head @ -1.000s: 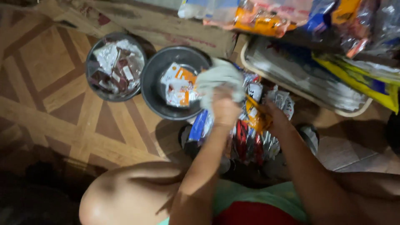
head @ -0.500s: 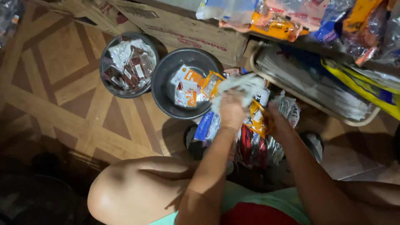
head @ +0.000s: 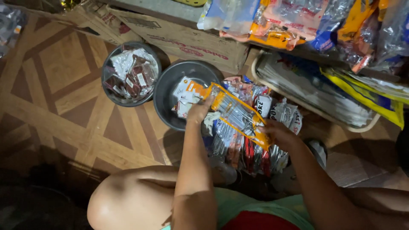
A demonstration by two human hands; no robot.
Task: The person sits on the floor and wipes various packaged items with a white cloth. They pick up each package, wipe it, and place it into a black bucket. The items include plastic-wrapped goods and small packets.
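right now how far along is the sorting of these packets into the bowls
Partly done: the left bowl holds dark packets, the middle bowl a few orange-and-white ones. In hand: the left hand and right hand hold an orange-edged clear packet. Left: a heap of packets beneath.

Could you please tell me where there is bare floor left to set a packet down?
Bare patterned floor lies left of the two bowls and ahead of the knee. It is crowded between the hands, where packets pile against the tray.

A small shop's floor: heaped snack packets [head: 298, 21], cardboard box [head: 179, 36], sachet-filled basins [head: 164, 96].
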